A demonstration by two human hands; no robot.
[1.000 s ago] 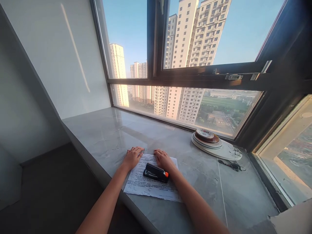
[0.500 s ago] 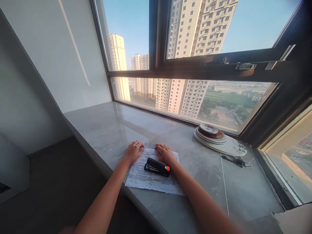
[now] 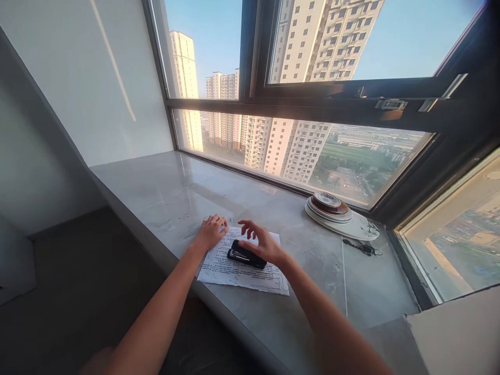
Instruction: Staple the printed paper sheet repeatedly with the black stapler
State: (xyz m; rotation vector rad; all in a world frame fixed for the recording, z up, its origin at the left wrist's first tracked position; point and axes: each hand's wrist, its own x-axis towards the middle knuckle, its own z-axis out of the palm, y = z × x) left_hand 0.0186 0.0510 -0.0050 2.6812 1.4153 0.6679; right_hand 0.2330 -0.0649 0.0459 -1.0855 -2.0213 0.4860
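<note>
A black stapler (image 3: 246, 257) lies on printed sheets of paper (image 3: 238, 279) on the grey stone windowsill. Over the stapler's back half is my right hand (image 3: 261, 242), fingers spread and curved, thumb across its top; whether the thumb touches it I cannot tell. The stapler's orange end is hidden under this hand. My left hand (image 3: 213, 230) rests with its fingers lying flat at the far left corner of the paper. Just beyond the paper, between both hands, sits a tiny pale piece (image 3: 232, 220), too small to name.
Stacked round plates or mats (image 3: 330, 208) stand near the window at the right, with a small round object on top. A dark corded item (image 3: 363, 247) lies in front of them. Dark window frames (image 3: 297, 108) border the sill (image 3: 144, 187), whose near edge drops to a dark floor.
My right hand has lifted off the paper's far edge and moved back over the stapler, its fingers spreading. My left hand stays at the paper's corner. The whole view has shifted slightly.
</note>
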